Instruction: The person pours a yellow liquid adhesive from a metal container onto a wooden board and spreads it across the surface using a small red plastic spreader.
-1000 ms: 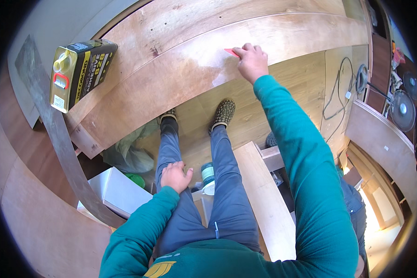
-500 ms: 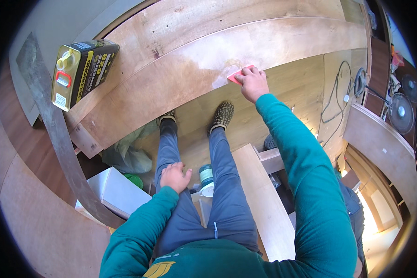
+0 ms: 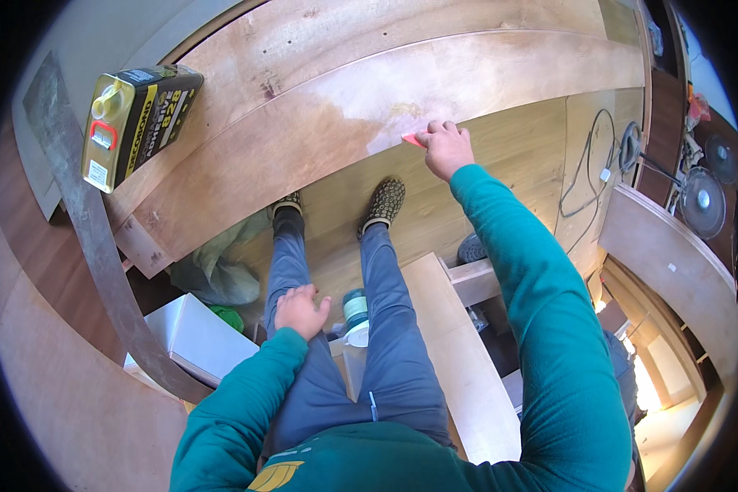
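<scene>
My right hand (image 3: 449, 150) grips a flat pink-red spreader (image 3: 413, 138) at the near edge of a long plywood panel (image 3: 303, 156). A pale, wet-looking smear (image 3: 385, 123) covers part of that panel, just left of the spreader. Most of the spreader is hidden behind my fingers. Resting on my left thigh is my left hand (image 3: 301, 312), fingers loosely spread, holding nothing. A rectangular adhesive can (image 3: 139, 123), black and yellow with a red handle, stands on the wood at the far left.
A long grey strip (image 3: 98, 238) curves down the left side. Beside it are a white box (image 3: 201, 336) and a crumpled plastic sheet (image 3: 215, 271). Between my legs stands a green-and-white container (image 3: 355, 316). A fan (image 3: 702, 202) and a cable (image 3: 589, 164) are at right.
My right hand has shifted very slightly, and the spreader now shows as a thinner sliver, turned more edge-on. My left hand stays on the thigh. The whole view has moved a little.
</scene>
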Demonstrator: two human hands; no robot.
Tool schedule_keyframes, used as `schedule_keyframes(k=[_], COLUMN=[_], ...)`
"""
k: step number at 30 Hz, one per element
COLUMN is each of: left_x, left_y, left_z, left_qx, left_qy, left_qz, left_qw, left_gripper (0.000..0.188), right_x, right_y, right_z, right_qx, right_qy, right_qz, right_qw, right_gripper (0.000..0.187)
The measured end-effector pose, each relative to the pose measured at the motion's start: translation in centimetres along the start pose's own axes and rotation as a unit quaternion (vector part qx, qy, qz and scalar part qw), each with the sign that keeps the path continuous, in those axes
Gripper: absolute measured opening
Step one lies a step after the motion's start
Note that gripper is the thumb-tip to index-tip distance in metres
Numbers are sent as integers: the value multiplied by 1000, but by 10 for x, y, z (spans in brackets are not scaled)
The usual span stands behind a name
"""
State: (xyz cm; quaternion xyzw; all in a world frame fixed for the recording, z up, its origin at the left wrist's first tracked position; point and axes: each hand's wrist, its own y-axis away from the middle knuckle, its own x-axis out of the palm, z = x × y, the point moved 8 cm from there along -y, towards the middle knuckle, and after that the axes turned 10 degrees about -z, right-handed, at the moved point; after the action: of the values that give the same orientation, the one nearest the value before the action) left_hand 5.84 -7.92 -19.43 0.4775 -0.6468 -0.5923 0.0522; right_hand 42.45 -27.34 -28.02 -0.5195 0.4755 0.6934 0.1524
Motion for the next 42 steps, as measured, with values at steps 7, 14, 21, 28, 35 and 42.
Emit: schedule_keyframes(k=[7, 14, 21, 28, 35, 42], left_x=[2, 2, 3, 1, 0, 1], left_y=[-3, -1, -2, -4, -5, -5], left_z=[-5, -6, -5, -6, -7, -4], left_qx=[6, -3, -9, -6, -9, -14], left_qy=[-4, -7, -1, -2, 11, -3], left_qz=[-1, 2, 9, 8, 13, 23], left_qw=[1000, 1000, 1000, 1000, 1000, 1000], left_gripper=[41, 42, 43, 41, 42, 42], right_x=[-32, 9, -19, 27, 17, 32], right_y=[-48, 7, -26, 32, -2, 2], right_z=[-9, 25, -43, 40, -39, 115], right_qx=[104, 5, 187, 64, 235, 109], right_qy=[-84, -29, -104, -88, -173, -178], right_qz=[-68, 7, -129, -46, -135, -107], right_qw=[989, 1000, 968, 993, 947, 972], right_gripper=[33, 29, 33, 38, 34, 33])
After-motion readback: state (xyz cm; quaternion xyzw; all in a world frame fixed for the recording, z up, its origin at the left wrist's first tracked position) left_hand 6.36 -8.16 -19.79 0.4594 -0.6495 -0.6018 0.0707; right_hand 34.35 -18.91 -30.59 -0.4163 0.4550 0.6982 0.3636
